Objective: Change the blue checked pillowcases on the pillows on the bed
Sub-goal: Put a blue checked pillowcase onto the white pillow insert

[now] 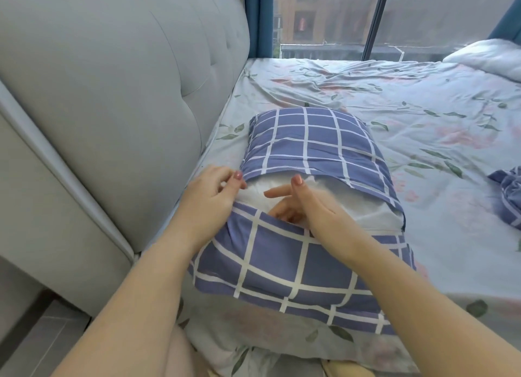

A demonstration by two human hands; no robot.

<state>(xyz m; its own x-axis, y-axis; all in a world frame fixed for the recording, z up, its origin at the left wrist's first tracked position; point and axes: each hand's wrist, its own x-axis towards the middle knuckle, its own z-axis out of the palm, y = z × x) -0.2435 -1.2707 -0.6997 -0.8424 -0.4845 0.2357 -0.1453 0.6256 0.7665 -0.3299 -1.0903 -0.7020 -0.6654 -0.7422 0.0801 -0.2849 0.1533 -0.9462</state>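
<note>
Blue checked fabric pillowcase (282, 263) lies along the floral-sheeted bed (394, 94) at its headboard edge. Left hand (208, 196) pinches the white fabric pillow (352, 204). Right hand (307, 207) has fingers apart, gripping nothing.

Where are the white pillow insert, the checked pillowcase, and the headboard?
white pillow insert (363, 207): head view, bare part in the opening
checked pillowcase (310, 139): head view, far panel
headboard (112, 80): head view, padded face

soft daylight from the window (394, 18); wide-angle bending at edges.
</note>
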